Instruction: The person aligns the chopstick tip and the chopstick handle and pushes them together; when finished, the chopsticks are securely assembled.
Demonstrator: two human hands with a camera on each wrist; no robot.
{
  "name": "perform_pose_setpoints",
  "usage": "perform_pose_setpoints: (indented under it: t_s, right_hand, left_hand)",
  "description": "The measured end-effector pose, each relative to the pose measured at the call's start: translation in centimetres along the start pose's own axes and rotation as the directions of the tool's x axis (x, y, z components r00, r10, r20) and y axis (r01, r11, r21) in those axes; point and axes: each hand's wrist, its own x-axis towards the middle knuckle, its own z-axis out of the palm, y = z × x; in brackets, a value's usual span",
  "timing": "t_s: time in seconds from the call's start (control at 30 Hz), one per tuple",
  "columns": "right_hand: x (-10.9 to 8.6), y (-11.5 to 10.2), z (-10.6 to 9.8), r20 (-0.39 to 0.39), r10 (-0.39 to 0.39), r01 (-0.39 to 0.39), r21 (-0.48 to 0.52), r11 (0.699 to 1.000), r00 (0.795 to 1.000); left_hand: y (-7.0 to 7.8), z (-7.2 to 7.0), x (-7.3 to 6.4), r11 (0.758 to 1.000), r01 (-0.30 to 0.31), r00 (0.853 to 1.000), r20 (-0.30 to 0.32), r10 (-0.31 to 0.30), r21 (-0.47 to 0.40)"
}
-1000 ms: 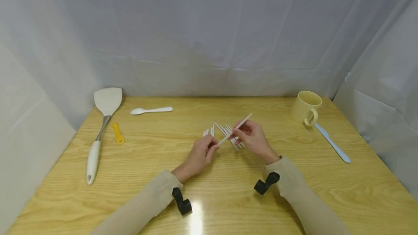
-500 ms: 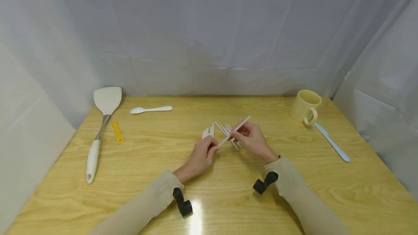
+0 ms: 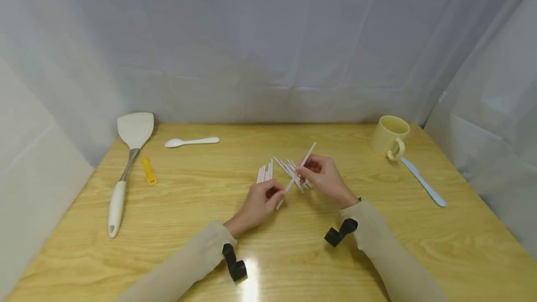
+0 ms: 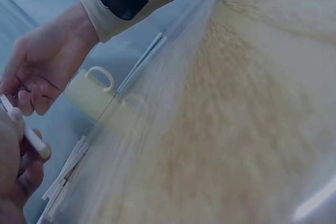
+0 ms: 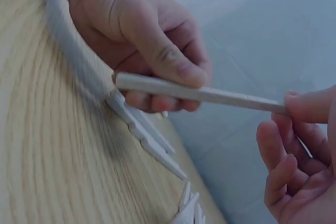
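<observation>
Both hands share one thin white stick, held slantwise over the table. My left hand pinches it near its lower end, thumb on top and fingers beneath, as the right wrist view shows of the stick. A short piece sticks out past those fingertips. Farther up, my right hand pinches it between thumb and fingertips. Just beyond the left hand lies a row of similar white sticks, side by side. Behind the right hand is a crossed pile of white sticks, partly hidden by its fingers.
At the left lie a turner with a white blade, a yellow clip-like piece and a white spoon. A yellow mug stands at the back right on the wooden table, a light blue knife beside it.
The held stick has turned steeper, and its lower end now shows past the left fingers. My left hand has dipped slightly toward me. The row and the pile lie as before.
</observation>
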Motion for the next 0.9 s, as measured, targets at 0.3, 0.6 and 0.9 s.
perform_pose_setpoints:
  t_s: [0.3, 0.6, 0.9]
  right_hand:
    - [0.0, -0.6, 0.8, 0.055, 0.057, -0.058, 0.021, 0.998, 0.997]
    - [0.1, -0.6, 1.5, 0.103, 0.041, -0.044, 0.029, 0.999, 0.994]
    - [-0.3, -0.4, 1.6, 0.13, 0.036, -0.036, -0.005, 0.999, 0.991]
  left_hand:
    - [1.0, 0.5, -0.5, 0.977, -0.034, 0.99, 0.124, 0.062, -0.211]
    - [1.4, 0.1, -0.4, 0.987, -0.121, 0.983, 0.127, 0.134, -0.107]
    - [1.0, -0.5, -0.6, 0.991, -0.133, 0.986, 0.095, 0.134, -0.02]
